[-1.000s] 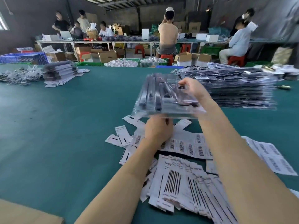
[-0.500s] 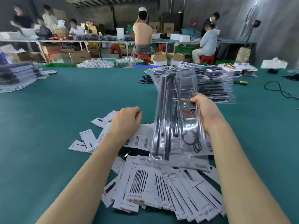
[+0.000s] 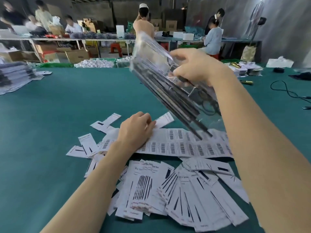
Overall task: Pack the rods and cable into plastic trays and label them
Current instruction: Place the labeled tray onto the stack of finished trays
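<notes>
My right hand [image 3: 195, 66] grips a clear plastic tray [image 3: 170, 88] holding black rods and a coiled black cable. The tray is tilted in the air above the table, its lower end over a sheet of barcode labels [image 3: 185, 145]. My left hand [image 3: 136, 130] rests with curled fingers on the left end of that sheet; whether it pinches a label I cannot tell. A fanned pile of printed paper cards [image 3: 176, 190] lies nearest me on the green table [image 3: 58, 115].
A stack of packed trays [image 3: 13, 76] sits at the far left. Papers, a brass part [image 3: 235, 65] and a black cord [image 3: 286, 91] lie at the right. Several people work at benches with cardboard boxes beyond the table.
My right hand has lifted the tray and tilted it over to the right. My left hand has dropped from the tray onto the barcode sheet. The view has turned right.
</notes>
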